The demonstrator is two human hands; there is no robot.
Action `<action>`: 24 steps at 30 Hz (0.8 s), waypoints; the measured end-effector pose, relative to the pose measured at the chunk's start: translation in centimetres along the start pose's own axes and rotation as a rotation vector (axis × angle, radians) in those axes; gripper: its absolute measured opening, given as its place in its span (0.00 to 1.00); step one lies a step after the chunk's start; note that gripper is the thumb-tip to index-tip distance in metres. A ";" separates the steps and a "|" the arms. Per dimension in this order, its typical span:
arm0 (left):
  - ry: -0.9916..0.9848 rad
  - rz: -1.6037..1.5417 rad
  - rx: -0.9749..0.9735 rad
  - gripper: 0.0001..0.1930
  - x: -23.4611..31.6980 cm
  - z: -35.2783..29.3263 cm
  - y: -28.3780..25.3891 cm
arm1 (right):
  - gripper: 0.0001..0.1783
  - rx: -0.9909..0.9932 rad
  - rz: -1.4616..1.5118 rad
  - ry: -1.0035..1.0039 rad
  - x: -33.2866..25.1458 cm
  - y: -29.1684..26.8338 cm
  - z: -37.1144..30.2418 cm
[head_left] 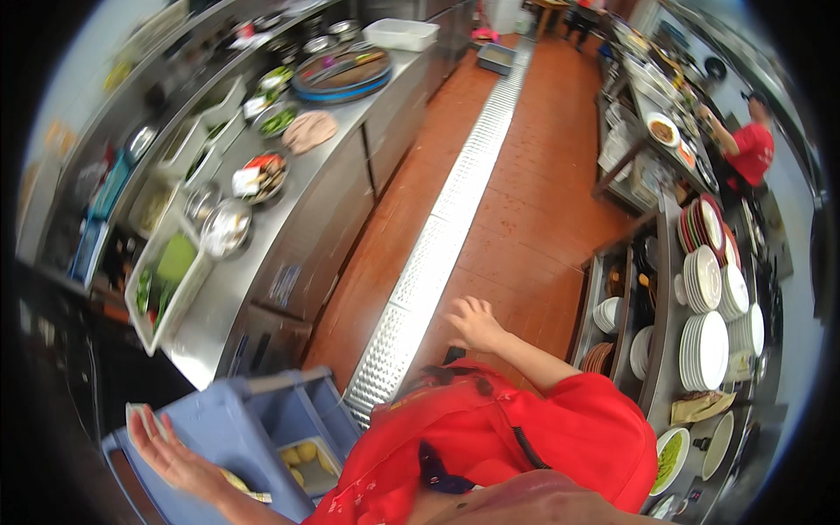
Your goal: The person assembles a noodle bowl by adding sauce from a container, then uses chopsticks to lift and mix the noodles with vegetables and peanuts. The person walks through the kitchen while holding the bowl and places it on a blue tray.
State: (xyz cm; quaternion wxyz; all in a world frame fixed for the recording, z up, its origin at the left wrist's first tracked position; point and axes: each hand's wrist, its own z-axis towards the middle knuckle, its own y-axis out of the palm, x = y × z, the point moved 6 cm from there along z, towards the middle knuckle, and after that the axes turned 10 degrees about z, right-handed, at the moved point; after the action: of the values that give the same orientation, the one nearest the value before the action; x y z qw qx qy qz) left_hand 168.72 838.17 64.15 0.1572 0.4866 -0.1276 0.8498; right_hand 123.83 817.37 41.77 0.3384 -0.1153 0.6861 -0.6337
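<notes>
My left hand (175, 459) is over the blue-grey plastic cart (210, 416) at the lower left. Its fingers are stretched out, and a small pale edge shows at the fingertips, too blurred to name. In the cart's open compartment sits a white tub with peeled, potato-like yellow pieces (306, 451). Another pale yellow item lies by my left wrist, mostly hidden. My right hand (475, 325) hangs in the air in front of me, fingers apart and holding nothing, with the tiled floor (516, 254) and the metal drain grate (455, 188) below and beside it.
Along the left runs a steel counter (306, 192) with a white vegetable tub (166, 280), bowls, a pink cloth (310, 131) and a round chopping board (343, 73). Stacked plates (703, 352) fill the right shelf. A person in red (752, 153) stands beyond it. A grey bin (497, 59) sits farther off.
</notes>
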 end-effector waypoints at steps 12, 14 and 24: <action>-0.379 0.005 -1.977 0.24 -7.9 -29.3 30.0 | 0.33 0.189 1.636 0.553 18.4 -8.2 -7.7; -0.410 -0.026 -1.924 0.24 -9.0 -31.1 26.7 | 0.33 0.236 1.771 0.543 17.3 -5.0 -8.2; -0.613 -0.343 -0.978 0.27 -1.9 -22.0 2.6 | 0.16 -0.375 -0.274 -0.295 5.3 -3.0 1.1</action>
State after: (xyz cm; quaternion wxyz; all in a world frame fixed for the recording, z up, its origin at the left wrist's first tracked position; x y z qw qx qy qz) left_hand 151.29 843.71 51.45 0.4538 0.5943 -0.4627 0.4762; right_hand 119.73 812.89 42.98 0.3183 -0.3586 0.7128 -0.5119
